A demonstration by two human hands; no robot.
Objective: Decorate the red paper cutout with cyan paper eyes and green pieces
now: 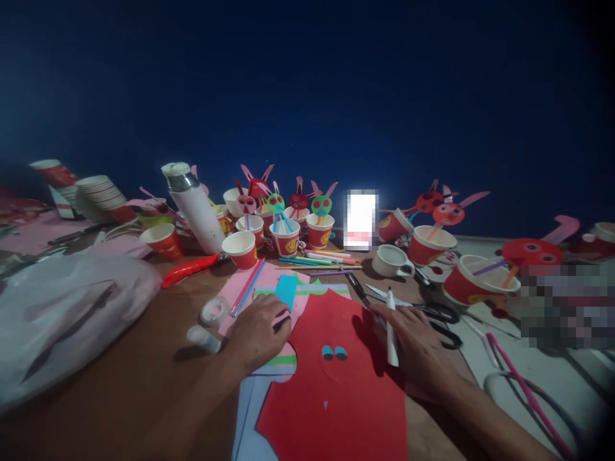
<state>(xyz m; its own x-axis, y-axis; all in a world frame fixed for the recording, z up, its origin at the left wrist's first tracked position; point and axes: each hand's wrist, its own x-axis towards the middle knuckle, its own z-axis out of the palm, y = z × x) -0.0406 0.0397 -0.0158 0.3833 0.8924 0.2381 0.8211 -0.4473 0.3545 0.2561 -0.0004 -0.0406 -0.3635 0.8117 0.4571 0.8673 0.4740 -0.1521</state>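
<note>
A white marker (392,333) with its dark tip pointing up rests between the fingers of my right hand (418,339), at the right edge of a red paper sheet (355,397). Two blue-and-black paper eyes (335,353) lie on that sheet, above a faint curved line and a tiny blue piece (325,405). At the sheet's left side, my left hand (259,330) is curled, with a small black piece like a marker cap (282,323) at its fingers. Near its fingertips is a blue paper strip (287,289).
A tape roll (214,310) and a glue stick (204,339) lie on the left. Scissors (432,312) and a white mug (391,261) are at right. Behind stand red paper cups (239,251) with paper figures, a white flask (196,214) and a glowing phone (360,221). A plastic bag (72,320) sits far left.
</note>
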